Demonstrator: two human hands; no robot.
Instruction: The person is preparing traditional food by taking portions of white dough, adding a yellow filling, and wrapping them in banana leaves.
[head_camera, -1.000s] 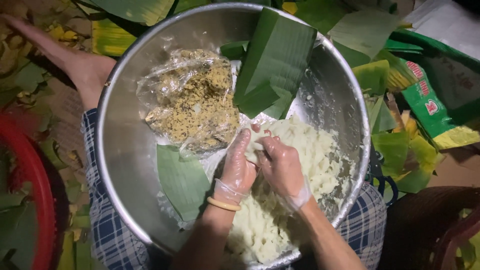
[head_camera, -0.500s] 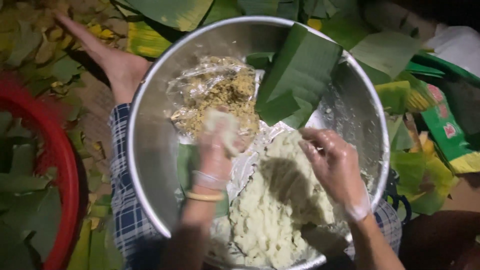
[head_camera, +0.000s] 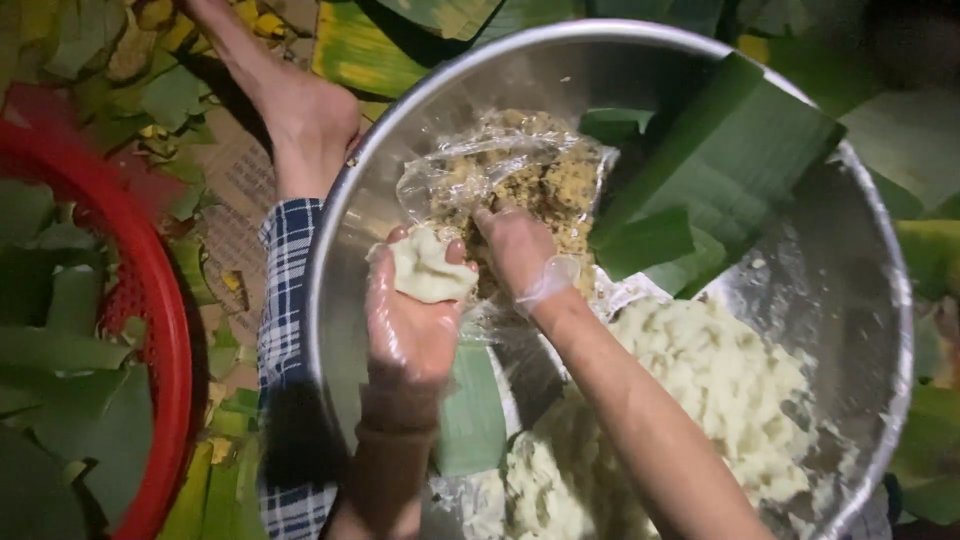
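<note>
Head view: your left hand (head_camera: 412, 325) is cupping a dough patty (head_camera: 430, 268) over the steel basin (head_camera: 345, 240); right fingers (head_camera: 490, 225) are pinching crumbly filling (head_camera: 530, 190), which could spill.

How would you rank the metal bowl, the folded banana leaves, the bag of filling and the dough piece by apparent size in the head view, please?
1. metal bowl
2. folded banana leaves
3. bag of filling
4. dough piece, held in the left hand
</note>
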